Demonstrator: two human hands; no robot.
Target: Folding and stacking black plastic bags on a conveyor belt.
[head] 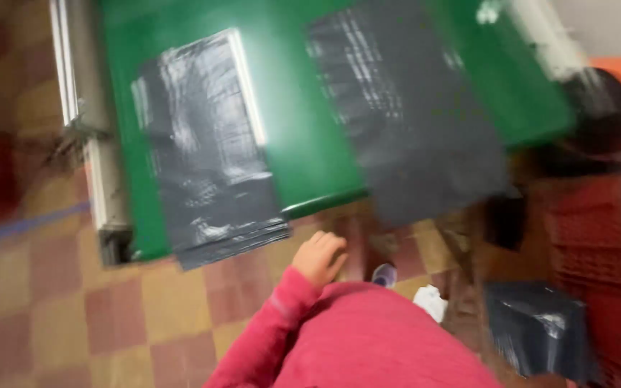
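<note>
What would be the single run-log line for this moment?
left hand: loosely curled, empty | right hand: unseen | nearest: stack of grey plastic bags overhanging green table | view: blurred

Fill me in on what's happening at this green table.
A person in a red sleeve stands at the green table. One hand, loosely curled and holding nothing visible, hangs below the table edge near a stack of dark plastic bags. A second stack overhangs the edge. The picture is blurred; the other hand is out of view.
</note>
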